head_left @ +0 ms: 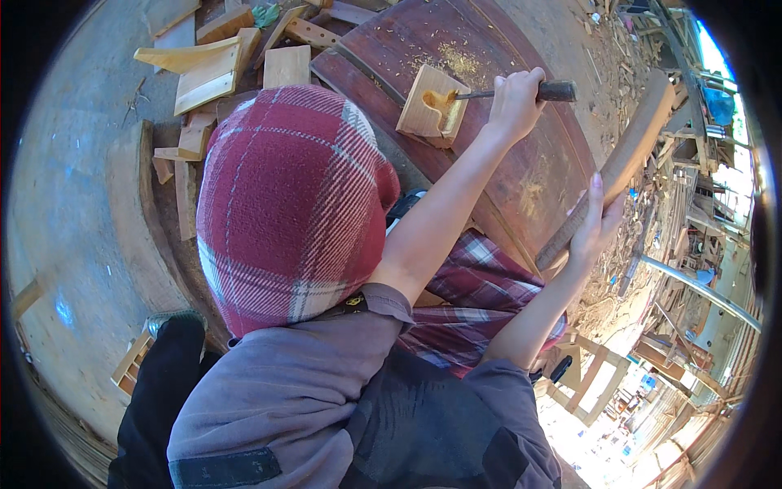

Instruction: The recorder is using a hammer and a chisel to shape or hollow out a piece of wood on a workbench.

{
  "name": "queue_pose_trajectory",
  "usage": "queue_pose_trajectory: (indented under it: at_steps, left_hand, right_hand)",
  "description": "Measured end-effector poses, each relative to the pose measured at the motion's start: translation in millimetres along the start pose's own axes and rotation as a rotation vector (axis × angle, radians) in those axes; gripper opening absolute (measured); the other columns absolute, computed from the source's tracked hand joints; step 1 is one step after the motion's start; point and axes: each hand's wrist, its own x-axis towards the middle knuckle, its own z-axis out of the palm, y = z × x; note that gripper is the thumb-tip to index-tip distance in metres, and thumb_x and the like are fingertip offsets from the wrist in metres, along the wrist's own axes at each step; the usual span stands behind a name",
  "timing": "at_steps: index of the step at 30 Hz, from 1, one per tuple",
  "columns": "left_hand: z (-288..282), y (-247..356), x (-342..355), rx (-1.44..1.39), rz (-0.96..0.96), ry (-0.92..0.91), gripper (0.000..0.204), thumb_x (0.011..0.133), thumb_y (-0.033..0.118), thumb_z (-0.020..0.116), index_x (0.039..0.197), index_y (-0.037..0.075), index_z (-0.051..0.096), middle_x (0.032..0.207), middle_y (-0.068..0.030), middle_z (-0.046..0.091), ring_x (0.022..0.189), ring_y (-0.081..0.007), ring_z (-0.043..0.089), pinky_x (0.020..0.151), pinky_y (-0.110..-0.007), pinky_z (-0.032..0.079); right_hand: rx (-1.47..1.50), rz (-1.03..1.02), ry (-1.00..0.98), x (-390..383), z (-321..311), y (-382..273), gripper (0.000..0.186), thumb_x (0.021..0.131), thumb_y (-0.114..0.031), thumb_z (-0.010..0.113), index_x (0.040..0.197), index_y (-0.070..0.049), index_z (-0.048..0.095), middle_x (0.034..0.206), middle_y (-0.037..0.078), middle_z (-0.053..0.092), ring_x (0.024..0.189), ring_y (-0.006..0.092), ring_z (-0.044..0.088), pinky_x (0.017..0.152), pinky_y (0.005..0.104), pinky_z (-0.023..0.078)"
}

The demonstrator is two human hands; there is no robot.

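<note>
A pale wooden block (419, 116) with a carved hollow lies on a dark reddish-brown board. My left hand (517, 99) is closed round a chisel (559, 91), whose dark handle sticks out to the right of the fist. The chisel's thin metal blade reaches left, and its tip meets the hollow in the block. To the right, my right hand (596, 224) grips a long, thick wooden club (642, 134) around its lower part. The club slants up to the right, apart from the chisel. Part of its grip is hidden by the fingers.
Wood shavings (460, 61) lie on the reddish-brown board (383, 49). Several cut wooden pieces (208, 75) are heaped at the upper left, near a curved plank (142, 216). Maroon plaid cloth (293, 196) covers much of the near middle. A dark-trousered leg (159, 407) shows at the lower left.
</note>
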Motion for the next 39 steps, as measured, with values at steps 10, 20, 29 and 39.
queue_pose_trajectory:
  at_steps: [10, 20, 29, 39]
  left_hand:
    - [-7.6, 8.3, 7.5, -0.094, -0.011, 0.045, 0.018, 0.081, 0.014, 0.071, 0.092, 0.007, 0.059, 0.079, -0.0131, 0.065, 0.082, -0.0350, 0.064, 0.073, -0.046, 0.044]
    - [-4.1, 16.8, -0.9, -0.038, 0.072, -0.066, 0.021, 0.080, 0.016, 0.073, 0.089, 0.006, 0.057, 0.076, -0.0140, 0.065, 0.078, -0.0360, 0.064, 0.070, -0.046, 0.046]
    - [-4.9, 12.3, -1.5, -0.054, 0.072, -0.058, 0.023, 0.081, 0.019, 0.073, 0.089, 0.005, 0.057, 0.078, -0.0159, 0.065, 0.078, -0.0376, 0.064, 0.069, -0.046, 0.048]
    - [-3.1, 10.0, 0.0, -0.088, 0.081, -0.041, 0.026, 0.082, 0.023, 0.075, 0.089, 0.005, 0.058, 0.074, -0.0170, 0.064, 0.076, -0.0394, 0.063, 0.066, -0.046, 0.048]
  right_hand:
    - [0.104, 0.086, -0.021, 1.5, -2.4, 11.0, 0.057, 0.093, -0.032, 0.066, 0.128, 0.010, 0.051, 0.107, 0.017, 0.063, 0.090, 0.0197, 0.058, 0.080, 0.0325, 0.046]
    - [0.089, 0.082, -0.026, 1.0, -3.3, 9.3, 0.053, 0.093, -0.032, 0.067, 0.122, 0.010, 0.054, 0.104, 0.017, 0.063, 0.089, 0.0192, 0.058, 0.079, 0.0314, 0.046]
    - [0.027, 0.033, 0.007, 1.8, -2.4, 11.7, 0.054, 0.092, -0.033, 0.067, 0.121, 0.011, 0.054, 0.106, 0.019, 0.063, 0.093, 0.0222, 0.059, 0.083, 0.0345, 0.046]
    - [0.059, 0.045, -0.004, 2.7, -4.9, 11.7, 0.053, 0.091, -0.036, 0.068, 0.116, 0.009, 0.056, 0.101, 0.017, 0.062, 0.088, 0.0206, 0.057, 0.079, 0.0330, 0.046]
